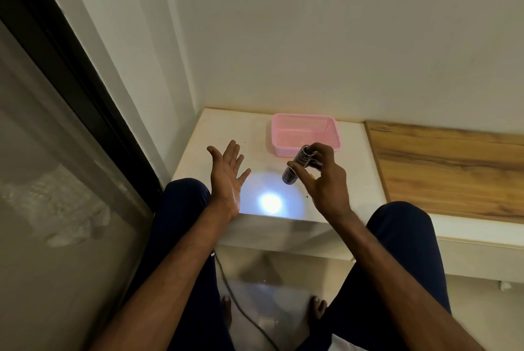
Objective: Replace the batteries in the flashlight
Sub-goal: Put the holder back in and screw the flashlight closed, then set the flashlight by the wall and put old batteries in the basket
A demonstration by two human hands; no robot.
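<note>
My right hand (326,180) grips a small black flashlight (297,164), tilted with its head pointing down and to the left. The flashlight is lit and throws a bright round spot (270,202) onto the white table top (215,135) near its front edge. My left hand (226,177) hovers to the left of the spot, palm turned inward, fingers spread, holding nothing. No loose batteries are in view.
A pink plastic basket (304,126) stands at the back of the table, just behind the flashlight. A wooden surface (448,169) adjoins the table on the right. A dark-framed glass door (56,123) runs along the left. My knees and a cable (243,313) lie below.
</note>
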